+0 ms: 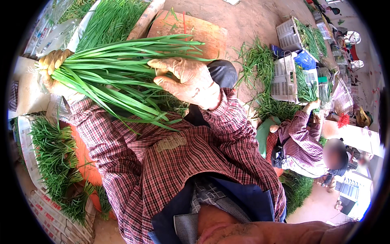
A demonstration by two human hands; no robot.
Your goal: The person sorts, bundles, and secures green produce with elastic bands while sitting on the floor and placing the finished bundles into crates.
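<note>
A large bunch of long, flat-leaved garlic chives [118, 61] lies across in front of me, its leaves fanning out to the right. My left hand [55, 65], in a yellowish glove, is closed round the pale stem ends. My right hand [187, 79], gloved in tan, is beside the leaves toward their tips. Its thumb and forefinger stand apart, with leaves passing behind the fingers. Whether the fingertips touch a leaf is hard to tell.
More chives [111, 24] lie in a heap beyond the bunch, beside a wooden board [207, 34]. Tied bundles [53, 150] fill the left side. White crates [284, 77] and loose greens [260, 61] stand at the right, where a co-worker [300, 134] sits.
</note>
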